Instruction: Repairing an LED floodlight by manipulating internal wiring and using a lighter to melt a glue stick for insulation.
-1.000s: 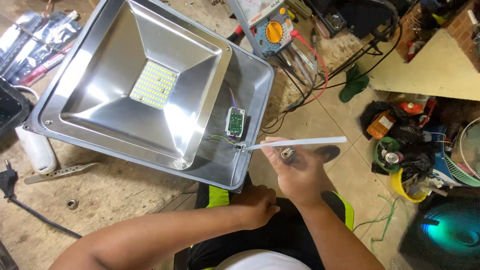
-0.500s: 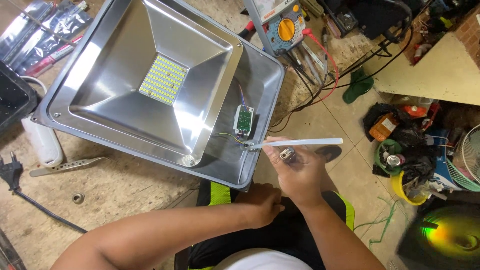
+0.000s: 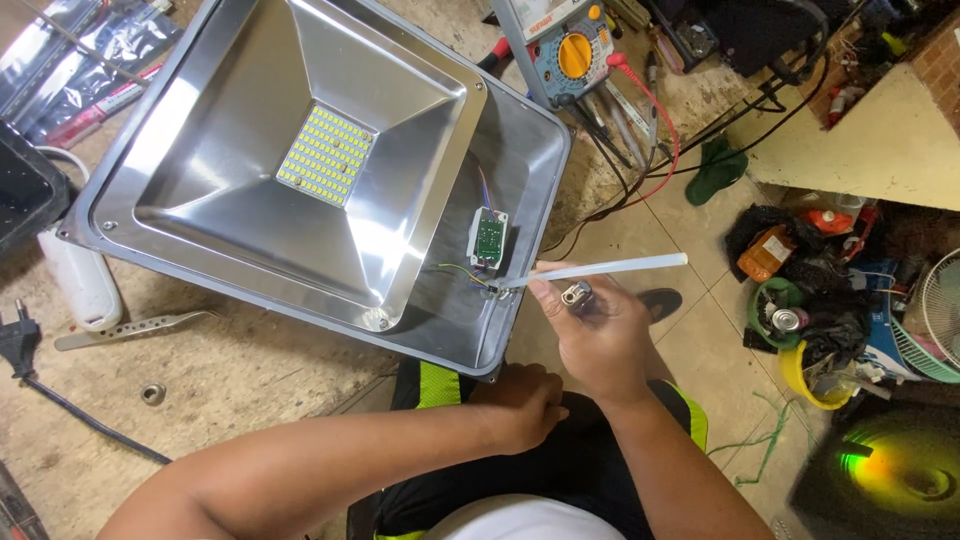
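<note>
**Glue stick and lighter held at the wiring of an open LED floodlight**

A white glue stick (image 3: pixel 600 270) and a small lighter (image 3: pixel 576 293) are held together in the right hand (image 3: pixel 600 335), the fingers being closed around both. The stick is pointed leftward, nearly level, and its tip is placed at the thin coloured wires (image 3: pixel 468 272) just below a small green driver board (image 3: pixel 488 238). The lighter's metal head is seen just under the stick, near the thumb.

The board is seated inside the grey floodlight housing (image 3: pixel 525 200), on the bare strip to the right of the polished reflector (image 3: pixel 250 170). A rectangular LED array (image 3: pixel 325 156) is set in the middle of the reflector. The housing is laid face up, its near corner close to the person's knees.

The left hand (image 3: pixel 525 405) is curled loosely into a fist under the housing's lower edge, resting against the lap; whether anything is held in it cannot be told.

A multimeter (image 3: pixel 565 50) with red and black leads is seen beyond the housing's far right corner. A metal bracket (image 3: pixel 130 328) and a nut (image 3: pixel 153 394) are lying on the floor to the left, near a black power plug (image 3: pixel 18 340).
</note>
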